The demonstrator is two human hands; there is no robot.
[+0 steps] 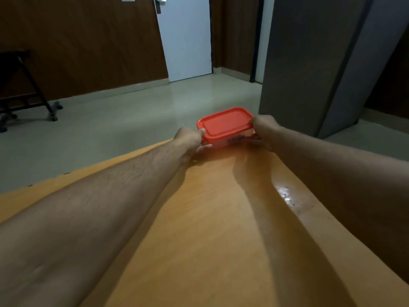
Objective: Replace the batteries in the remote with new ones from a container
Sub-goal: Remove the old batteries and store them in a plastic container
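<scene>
A small clear plastic container with a red lid (224, 124) sits at the far edge of the orange wooden table (210, 218). My left hand (190, 140) grips its left end, thumb on the lid's rim. Around the right end is my right hand (262, 129), fingers under the near side. The lid is on. What lies inside is too blurred to tell. No remote shows in view.
Beyond the table's far edge lies a pale tiled floor (132, 111). A grey cabinet (309, 63) stands at the right, a white door (186, 38) at the back, a dark wheeled frame (28, 85) at the far left.
</scene>
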